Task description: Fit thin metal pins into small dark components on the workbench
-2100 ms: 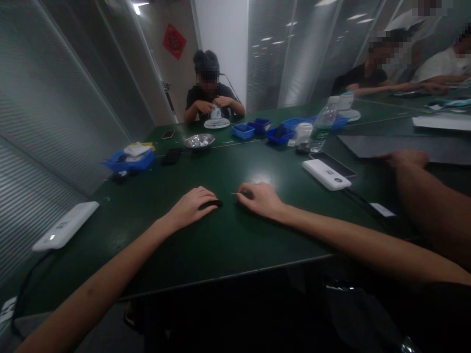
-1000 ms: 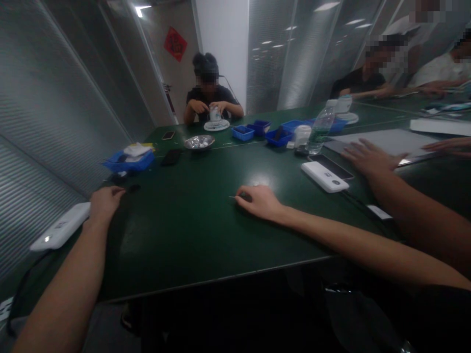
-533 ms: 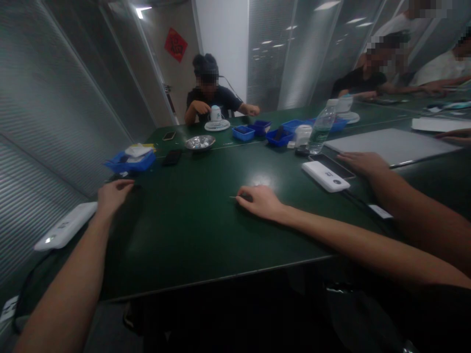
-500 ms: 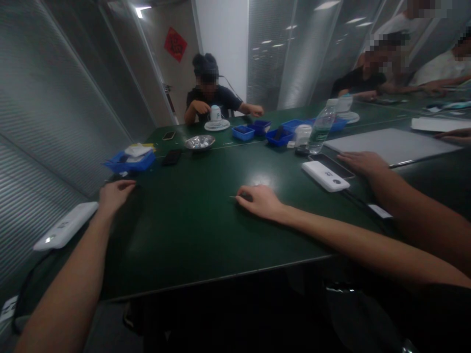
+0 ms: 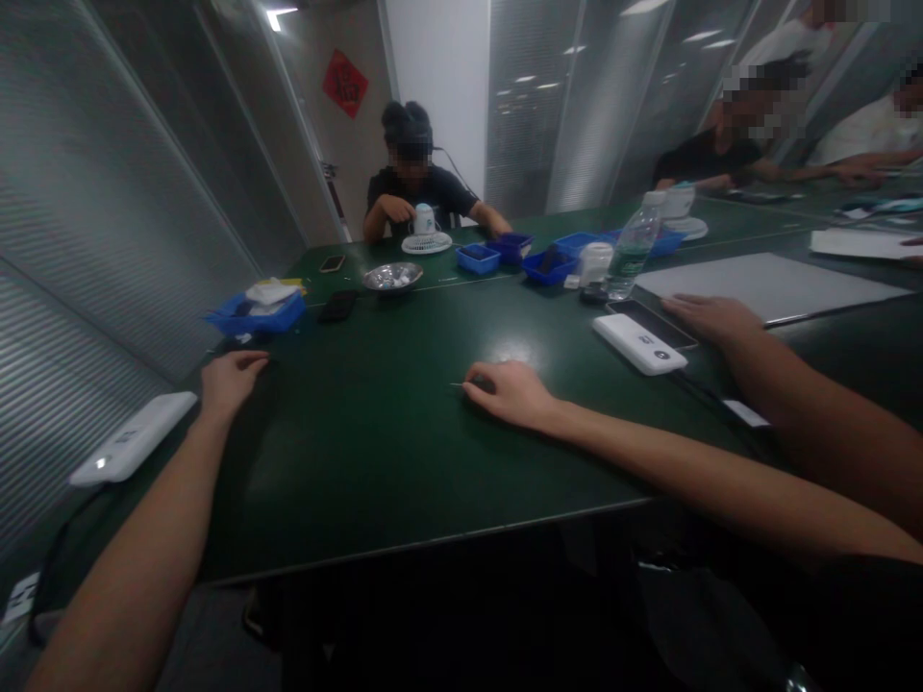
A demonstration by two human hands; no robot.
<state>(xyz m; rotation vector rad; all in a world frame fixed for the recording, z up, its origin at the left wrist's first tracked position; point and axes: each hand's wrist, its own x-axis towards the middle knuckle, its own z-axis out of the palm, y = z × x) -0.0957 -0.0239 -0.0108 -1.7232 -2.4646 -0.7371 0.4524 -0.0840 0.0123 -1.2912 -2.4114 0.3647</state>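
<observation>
My right hand (image 5: pixel 511 392) rests on the green table (image 5: pixel 346 461), its fingers curled around a thin, pale, pointed piece (image 5: pixel 456 384) that sticks out to the left. The rest of that piece is hidden in the hand. Farther left, my left hand (image 5: pixel 232 377) is pinched, thumb against fingers, just above the tabletop. Whatever lies in the pinch is too small and dark to make out. A blue tray (image 5: pixel 278 317) with tissues stands beyond the left hand, and a white power bank (image 5: pixel 134 437) lies beside its wrist.
A metal bowl (image 5: pixel 393 279) and a dark phone (image 5: pixel 337 306) lie farther back. To the right are a white power bank (image 5: pixel 638 344), a water bottle (image 5: pixel 635 250) and another person's hand (image 5: pixel 710 315). Across the table a person sits behind a white fan (image 5: pixel 425 240) and blue boxes (image 5: pixel 477 258).
My left hand has shifted slightly right, still pinched. My right hand looks unchanged. Across the table, the person's outstretched hand has lowered to the dark blue box.
</observation>
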